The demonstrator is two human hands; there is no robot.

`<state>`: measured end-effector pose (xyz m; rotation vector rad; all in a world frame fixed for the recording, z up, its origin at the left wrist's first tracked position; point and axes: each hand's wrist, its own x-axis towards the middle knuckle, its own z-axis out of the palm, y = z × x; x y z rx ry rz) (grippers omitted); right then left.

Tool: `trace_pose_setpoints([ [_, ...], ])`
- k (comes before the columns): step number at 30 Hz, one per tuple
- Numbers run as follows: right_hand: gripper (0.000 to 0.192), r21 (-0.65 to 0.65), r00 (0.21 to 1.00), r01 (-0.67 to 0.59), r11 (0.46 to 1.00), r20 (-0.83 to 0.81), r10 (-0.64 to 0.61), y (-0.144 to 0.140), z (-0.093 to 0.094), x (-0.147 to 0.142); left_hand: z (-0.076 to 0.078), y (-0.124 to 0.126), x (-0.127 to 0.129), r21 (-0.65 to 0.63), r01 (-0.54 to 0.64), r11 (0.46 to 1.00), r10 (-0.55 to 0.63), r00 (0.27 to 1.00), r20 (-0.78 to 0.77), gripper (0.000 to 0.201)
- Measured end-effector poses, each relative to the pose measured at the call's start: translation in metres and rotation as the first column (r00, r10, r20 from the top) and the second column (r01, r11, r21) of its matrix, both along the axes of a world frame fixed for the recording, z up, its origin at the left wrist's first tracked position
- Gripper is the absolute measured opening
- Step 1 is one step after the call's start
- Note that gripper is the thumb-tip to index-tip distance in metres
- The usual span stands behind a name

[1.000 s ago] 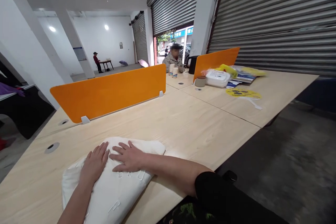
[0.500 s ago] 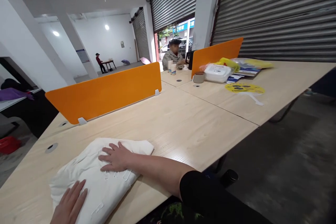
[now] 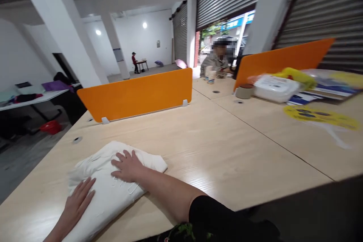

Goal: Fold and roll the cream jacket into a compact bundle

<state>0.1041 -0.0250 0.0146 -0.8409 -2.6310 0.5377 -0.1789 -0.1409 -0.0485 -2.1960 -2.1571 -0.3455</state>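
The left hand now lies higher on the folded white cloth than before. The cloth's long axis runs from near left to far right. Both hands, the right hand too, press flat with fingers spread, gripping nothing.

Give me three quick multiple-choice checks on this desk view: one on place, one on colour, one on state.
1. Where does the folded cloth lie?
A. on the wooden table
B. on the floor
C. on a chair

2. What colour is the divider behind it?
A. blue
B. orange
C. green

3. How do the left hand and right hand rest?
A. clenched
B. flat on the cloth
C. lifted clear

Answers: 1 A, it rests near the table's front edge; 2 B, the panel is plainly orange; 3 B, both palms lie open on it.
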Motion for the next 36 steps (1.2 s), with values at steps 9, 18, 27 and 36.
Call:
trace_pose_setpoints([
  [9, 0.061, -0.029, 0.998, 0.018, 0.999, 0.057, -0.017, 0.008, -0.001, 0.003, 0.035, 0.004, 0.044, -0.069, -0.076, 0.995, 0.082, 0.993, 0.087, 0.052],
  [18, 0.078, -0.143, 0.835, 0.550, 0.823, 0.130, -0.535, 0.019, 0.005, 0.041, 0.058, -0.034, 0.072, 0.067, -0.504, 0.861, 0.416, 0.775, 0.476, 0.080],
  [27, 0.072, -0.522, 0.908, 0.278, 0.807, -0.132, -0.398, -0.028, 0.000, 0.040, 0.071, -0.079, 0.089, -0.121, -0.335, 0.934, 0.176, 0.137, 0.975, 0.088],
  [36, 0.075, -0.585, 0.897, -0.371, 0.721, -0.426, 0.116, -0.132, 0.034, -0.110, 0.109, -0.270, 0.042, 0.042, -0.695, 0.718, 0.151, 0.215, 0.965, 0.084],
])
